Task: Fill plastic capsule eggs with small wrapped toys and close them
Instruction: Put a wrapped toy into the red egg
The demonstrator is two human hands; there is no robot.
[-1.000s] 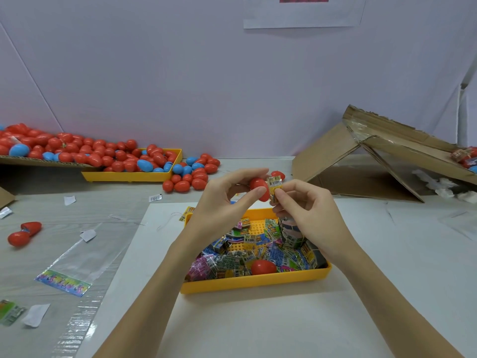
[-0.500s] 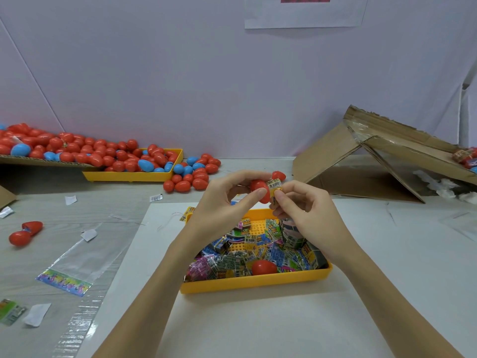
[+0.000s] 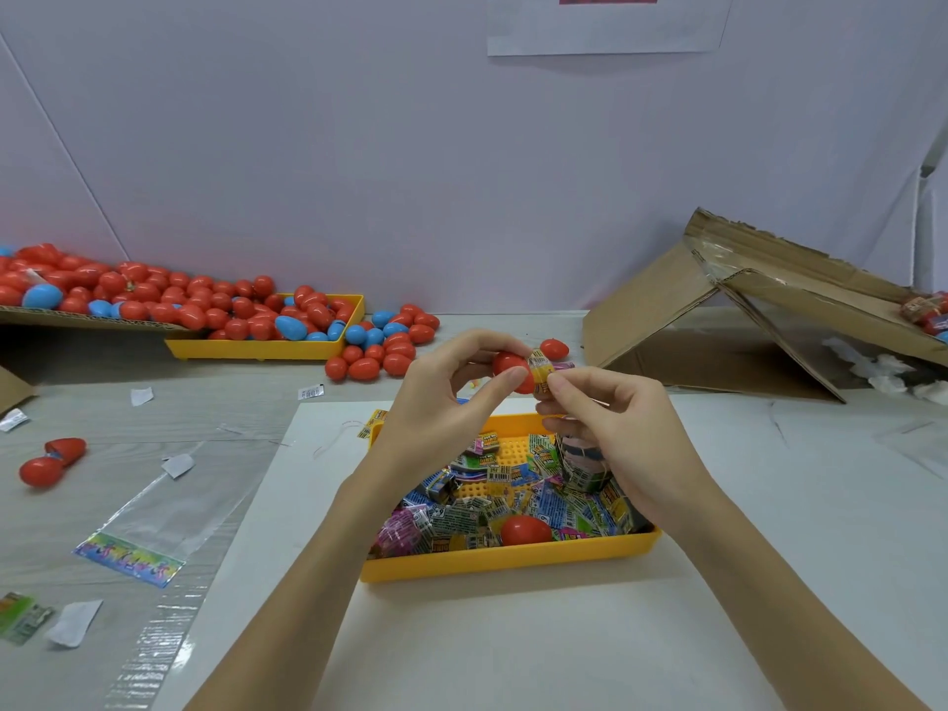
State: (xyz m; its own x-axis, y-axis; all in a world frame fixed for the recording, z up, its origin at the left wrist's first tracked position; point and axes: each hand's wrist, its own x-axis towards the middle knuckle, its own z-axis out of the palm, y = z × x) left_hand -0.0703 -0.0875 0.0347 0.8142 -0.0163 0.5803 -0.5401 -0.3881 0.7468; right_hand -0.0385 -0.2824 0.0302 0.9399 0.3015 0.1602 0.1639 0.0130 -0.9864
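Head view, near to far. Two bare forearms are seen reaching in from the near edge over a white sheet [image 3: 461,649]. A yellow tray [image 3: 508,556] of small wrapped toys [image 3: 461,515] is set on it, with one closed red egg [image 3: 524,530] among them; the tray's far right part is hidden behind the right hand [image 3: 623,436]. Above the tray's far edge a red egg half [image 3: 508,365] is pinched between the curled thumb and fingers of the left hand [image 3: 443,402]. A wrapped toy [image 3: 539,369] is pinched in the right fingertips and held against the half's open mouth. Left, on the grey table, a clear bag [image 3: 169,510], paper scraps and an opened red egg [image 3: 51,459] are noted. Far left, a second yellow tray [image 3: 261,346] and cardboard are heaped with red and blue eggs [image 3: 215,313]. Far right, a collapsed cardboard box [image 3: 728,320] is noted.
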